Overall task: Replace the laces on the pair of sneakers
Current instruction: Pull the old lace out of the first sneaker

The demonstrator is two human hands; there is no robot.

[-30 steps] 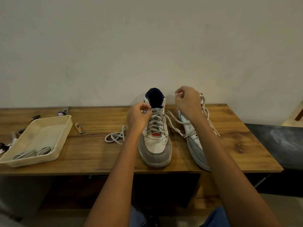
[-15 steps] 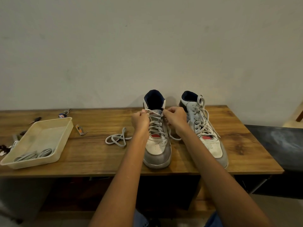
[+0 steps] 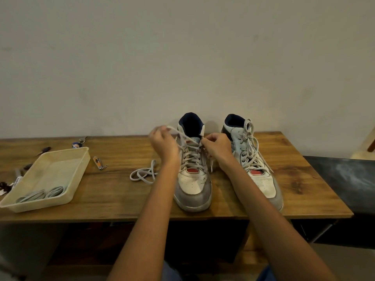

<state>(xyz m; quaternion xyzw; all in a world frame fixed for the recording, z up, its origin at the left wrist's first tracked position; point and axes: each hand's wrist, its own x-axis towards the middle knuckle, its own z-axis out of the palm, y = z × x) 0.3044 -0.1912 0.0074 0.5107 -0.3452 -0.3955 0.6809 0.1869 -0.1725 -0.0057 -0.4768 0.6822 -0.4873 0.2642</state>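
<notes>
Left hand (image 3: pixel 162 142) pinches lace (image 3: pixel 182 135) (left sneaker (image 3: pixel 192 179)).

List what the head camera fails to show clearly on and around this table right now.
- Top eyelets of the left sneaker: hidden behind the left hand and right hand.
- Whether the right sneaker has a finished knot: too tangled to tell.
- Small items behind the tray: cut off by the left edge, too small and dim to identify.
- The keychain print: too small to read.
</notes>
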